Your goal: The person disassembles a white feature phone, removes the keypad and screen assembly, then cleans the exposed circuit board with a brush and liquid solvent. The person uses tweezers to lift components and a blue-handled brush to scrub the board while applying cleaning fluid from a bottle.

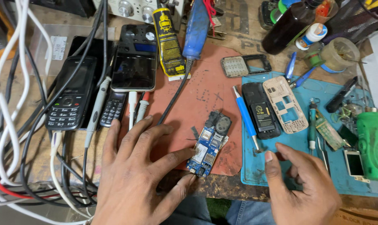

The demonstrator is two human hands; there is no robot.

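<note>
Low in the middle of the frame lies a bare blue circuit board (206,148) from a small phone, with a round grey speaker at its upper end and metal cans and connectors on its face. It rests on the lower edge of a worn reddish mat (205,83), close to the bench edge. It looks light, thin and stiff, and likely fragile: I'd say the safe hold is by the long edges, fingers kept off the components and the speaker end.

The left hand (134,175) is spread flat with fingers splayed; its index and thumb tips touch the board's lower left edge, steadying rather than gripping it. The right hand (301,187), at lower right, is loosely curled and holds nothing, hovering over a blue work mat (255,166).

On that blue mat, right of the board, sit a blue-handled screwdriver (245,116), a black phone body (260,110) and a beige phone frame (284,104). At upper left are two dark keypad phones (70,93), a touchscreen phone (133,71) and a tangle of white and black cables (13,125). A yellow-and-black tube (169,41) lies at the top centre.
</note>
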